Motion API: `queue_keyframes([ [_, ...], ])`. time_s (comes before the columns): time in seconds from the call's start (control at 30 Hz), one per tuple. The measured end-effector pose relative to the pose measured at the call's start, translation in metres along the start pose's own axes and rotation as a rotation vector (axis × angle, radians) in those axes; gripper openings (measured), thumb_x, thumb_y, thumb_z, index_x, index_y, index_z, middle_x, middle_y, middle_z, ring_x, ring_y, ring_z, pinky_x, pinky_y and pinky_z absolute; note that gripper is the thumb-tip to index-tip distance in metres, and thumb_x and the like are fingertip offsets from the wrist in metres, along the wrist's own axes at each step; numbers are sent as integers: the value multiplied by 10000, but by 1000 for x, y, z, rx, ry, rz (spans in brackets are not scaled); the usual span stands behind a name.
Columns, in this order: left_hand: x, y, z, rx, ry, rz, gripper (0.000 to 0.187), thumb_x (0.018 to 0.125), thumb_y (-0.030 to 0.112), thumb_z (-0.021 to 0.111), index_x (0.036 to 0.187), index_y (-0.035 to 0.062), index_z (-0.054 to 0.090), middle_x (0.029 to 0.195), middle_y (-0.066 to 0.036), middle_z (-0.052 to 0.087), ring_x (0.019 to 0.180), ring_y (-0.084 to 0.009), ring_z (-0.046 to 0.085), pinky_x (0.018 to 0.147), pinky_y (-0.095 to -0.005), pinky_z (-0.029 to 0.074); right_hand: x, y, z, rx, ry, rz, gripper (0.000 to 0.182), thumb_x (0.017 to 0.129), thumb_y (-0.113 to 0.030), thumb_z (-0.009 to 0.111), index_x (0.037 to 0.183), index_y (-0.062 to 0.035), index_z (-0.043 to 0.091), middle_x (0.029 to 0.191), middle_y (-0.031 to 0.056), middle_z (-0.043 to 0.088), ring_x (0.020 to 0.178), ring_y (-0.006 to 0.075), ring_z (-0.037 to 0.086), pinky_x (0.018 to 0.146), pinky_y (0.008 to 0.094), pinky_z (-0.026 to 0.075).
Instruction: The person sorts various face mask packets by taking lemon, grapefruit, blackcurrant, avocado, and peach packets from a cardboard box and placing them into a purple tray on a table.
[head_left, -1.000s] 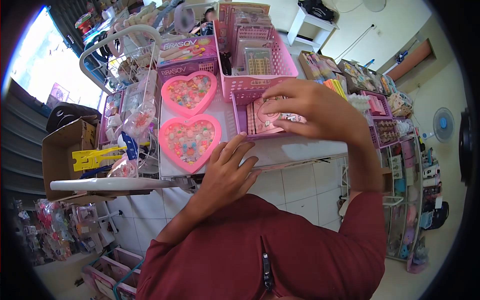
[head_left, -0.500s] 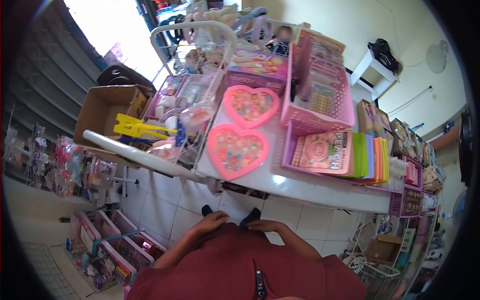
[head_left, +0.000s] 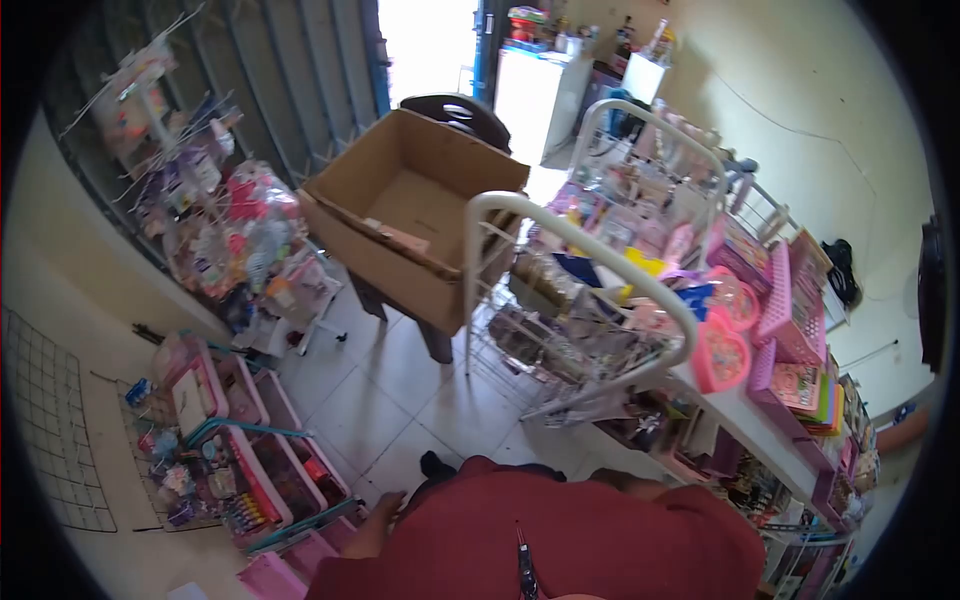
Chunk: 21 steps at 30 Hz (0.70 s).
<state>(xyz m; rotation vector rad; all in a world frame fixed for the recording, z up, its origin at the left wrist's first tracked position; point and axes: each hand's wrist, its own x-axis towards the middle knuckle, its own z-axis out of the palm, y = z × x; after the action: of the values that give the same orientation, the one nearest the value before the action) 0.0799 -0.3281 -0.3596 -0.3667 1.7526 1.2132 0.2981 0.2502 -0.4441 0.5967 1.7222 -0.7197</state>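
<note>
My left hand (head_left: 385, 508) hangs low beside my dark red shirt, fingers loosely stretched and holding nothing visible. Nearest to it on the floor are pink-framed bins (head_left: 285, 450) with clear walls. Of my right arm only a piece of forearm (head_left: 628, 482) shows at the shirt's edge; the hand itself is hidden. Ahead of me a large open cardboard box (head_left: 385, 265) rests on a dark brown chair (head_left: 460, 118), with a small pale item inside. To its right stands a white wire rack (head_left: 590, 235) loaded with packaged goods.
Pink heart-shaped boxes (head_left: 720, 352) and a pink basket (head_left: 795, 310) sit on the white table at right. Bagged trinkets (head_left: 235, 220) hang on a stand at left, before the metal shutter (head_left: 290, 80). Tiled floor (head_left: 400, 400) lies between.
My view has swung left, away from the table toward the cardboard box and shutter. Both hands have left the front of my shirt; the left is at my side, the right out of sight.
</note>
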Motion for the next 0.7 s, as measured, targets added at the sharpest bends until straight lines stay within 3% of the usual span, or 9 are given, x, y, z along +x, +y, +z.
queue_keyframes([
  [0.03, -7, -2, -21, -35, 4, -40, 564, 1006, 476, 564, 1360, 39, 594, 1266, -190, 632, 1054, -272, 660, 952, -419, 530, -10, -64, -11, -93, 38, 143, 495, 1021, -440, 469, 1248, -65, 697, 1175, 177, 720, 944, 345, 712, 837, 435, 557],
  [0.07, 16, 1, -5, -598, 8, -278, 554, 998, 501, 578, 1299, 40, 639, 1164, -153, 673, 1024, -258, 655, 907, -393, 532, 18, -102, -29, -432, 41, -146, 485, 1012, -420, 461, 1192, -43, 707, 1160, 203, 716, 924, 378, 710, 861, 457, 550],
  [0.1, 32, 8, -14, -255, -123, -63, 554, 992, 508, 586, 1286, 42, 647, 1124, -131, 680, 1004, -237, 651, 871, -382, 531, 50, -134, -48, -765, 42, -439, 480, 1004, -400, 453, 1136, -21, 718, 1146, 229, 712, 905, 411, 707, 885, 478, 542],
  [0.2, 66, 26, -44, 393, -291, 446, 557, 981, 512, 596, 1298, 55, 643, 1094, -77, 685, 963, -202, 640, 807, -370, 520, -71, -362, -107, -564, 304, -559, 622, 995, -511, 523, 1337, 2, 603, 1327, 270, 617, 1223, 410, 600, 1039, 496, 469],
  [0.23, 45, 64, -48, 186, -209, 285, 574, 978, 518, 595, 1311, 52, 635, 1104, -76, 685, 965, -204, 637, 806, -372, 520, -86, -418, -125, -492, 320, -757, 656, 998, -535, 539, 1383, -5, 566, 1357, 246, 605, 1240, 395, 591, 1055, 476, 465],
  [0.3, 2, 170, -66, -22, -89, 184, 638, 969, 531, 606, 1365, 31, 593, 1138, -84, 680, 985, -232, 632, 842, -365, 518, -182, -522, -154, -249, 449, -1129, 438, 1015, -345, 607, 1330, -39, 599, 1273, 223, 634, 1169, 374, 622, 1024, 450, 486],
  [0.4, 11, 277, -106, 242, 167, 632, 598, 989, 399, 661, 1383, -37, 551, 1325, -190, 648, 1136, -243, 636, 980, -376, 494, -288, -610, -202, -310, 1060, -1541, 337, 878, -152, 725, 1191, -81, 623, 1243, 169, 594, 1190, 357, 570, 982, 466, 477],
  [0.57, -39, 463, -151, 378, 489, 1190, 607, 871, 186, 778, 1389, 11, 514, 1365, -227, 565, 1193, -377, 585, 1025, -431, 462, -308, -659, -256, -306, 1538, -1068, 477, 920, -260, 690, 1328, -63, 541, 1387, 176, 525, 1280, 352, 521, 1026, 502, 439],
  [0.7, -45, 566, -167, 747, 654, 1379, 680, 805, 186, 814, 1405, 77, 511, 1484, -196, 437, 1378, -402, 411, 1131, -517, 347, -277, -685, -297, 35, 1399, -1050, 505, 947, -292, 668, 1350, -26, 520, 1389, 200, 526, 1268, 387, 519, 1038, 486, 433],
])
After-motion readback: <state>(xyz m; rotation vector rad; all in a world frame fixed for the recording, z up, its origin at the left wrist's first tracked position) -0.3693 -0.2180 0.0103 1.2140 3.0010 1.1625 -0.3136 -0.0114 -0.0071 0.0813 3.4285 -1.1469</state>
